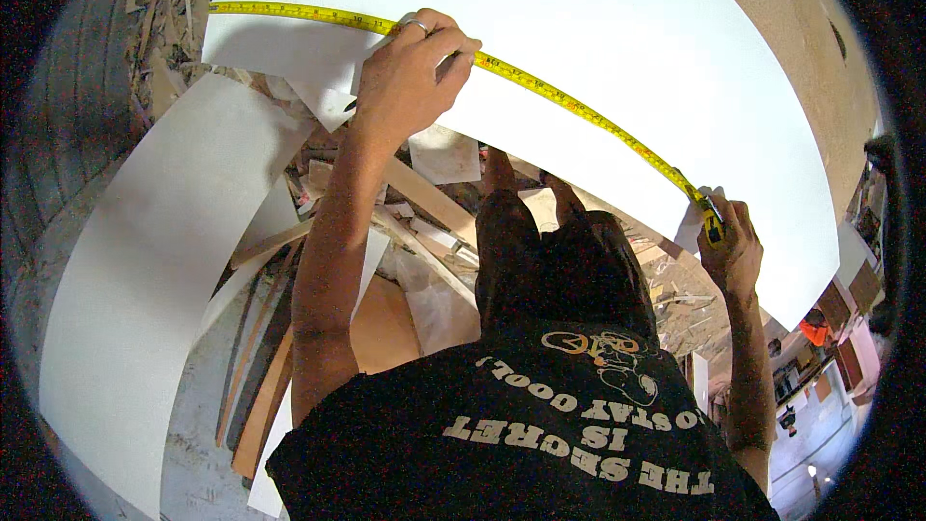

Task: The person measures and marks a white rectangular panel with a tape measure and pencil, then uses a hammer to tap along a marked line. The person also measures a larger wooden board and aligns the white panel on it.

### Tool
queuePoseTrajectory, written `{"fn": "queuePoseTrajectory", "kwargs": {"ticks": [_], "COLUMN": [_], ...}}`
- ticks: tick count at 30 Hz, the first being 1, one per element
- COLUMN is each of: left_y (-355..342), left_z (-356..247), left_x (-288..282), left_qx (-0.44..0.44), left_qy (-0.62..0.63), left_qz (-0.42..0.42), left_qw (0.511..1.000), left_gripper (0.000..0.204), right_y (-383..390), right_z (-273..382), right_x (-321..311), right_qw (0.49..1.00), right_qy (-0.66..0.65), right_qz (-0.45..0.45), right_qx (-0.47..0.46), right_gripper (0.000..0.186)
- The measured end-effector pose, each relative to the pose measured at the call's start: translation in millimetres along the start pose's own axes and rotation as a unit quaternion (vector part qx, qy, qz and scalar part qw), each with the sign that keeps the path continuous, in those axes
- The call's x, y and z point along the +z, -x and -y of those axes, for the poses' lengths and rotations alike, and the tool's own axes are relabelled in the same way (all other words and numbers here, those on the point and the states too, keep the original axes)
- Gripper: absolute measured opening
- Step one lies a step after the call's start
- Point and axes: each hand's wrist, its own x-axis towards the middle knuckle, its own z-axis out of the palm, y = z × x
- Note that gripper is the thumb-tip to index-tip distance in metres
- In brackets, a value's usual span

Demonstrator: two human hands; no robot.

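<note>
While the person bends over the work in a black printed T-shirt [482,463], both bare arms reach away over a large white board [637,29], and a yellow tape measure [569,101] lies across it. Nearest me on that tape is the right hand [735,243], close to the board's near edge, its fingers wrapped round the tape's case. From there the blade runs off to the left in a long bow, passing beneath the left hand [415,72], which wears a ring on one finger. That hand's fingers are bent together over the blade, though I can't tell whether they pinch it or just press it down. Beyond the hand, the blade carries on to the board's left edge, where its end meets the rim. Below the board I see the person's dark legwear [569,265], and around it wood offcuts [434,198] lie jumbled on the floor. A brown sheet [386,323] leans among narrow strips, and over to the left a second white panel [125,299] stretches along. Farther off, more scraps [164,87] heap beside a dark ridged surface [82,68], and away to the right sits a small orange thing [815,330], too small to make out.
</note>
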Motion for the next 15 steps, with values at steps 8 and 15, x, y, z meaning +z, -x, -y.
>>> {"fn": "queuePoseTrajectory", "kwargs": {"ticks": [8, 15], "left_y": [-0.1, -0.9], "left_z": [0.0, 1.2], "left_x": [1.0, 1.0], "left_qx": [-0.008, 0.009], "left_qy": [-0.004, -0.005], "left_qz": [0.001, -0.01], "left_qw": [1.0, 1.0], "left_gripper": [0.015, 0.015], "right_y": [-1.7, -1.9], "right_z": [-6.0, -4.9], "right_x": [6.9, 4.4], "right_qw": [1.0, 1.0], "right_qy": [0.005, 0.011], "right_qz": [-0.014, 0.0], "right_qx": [-0.002, -0.008], "right_gripper": [0.063, 0.066]}}
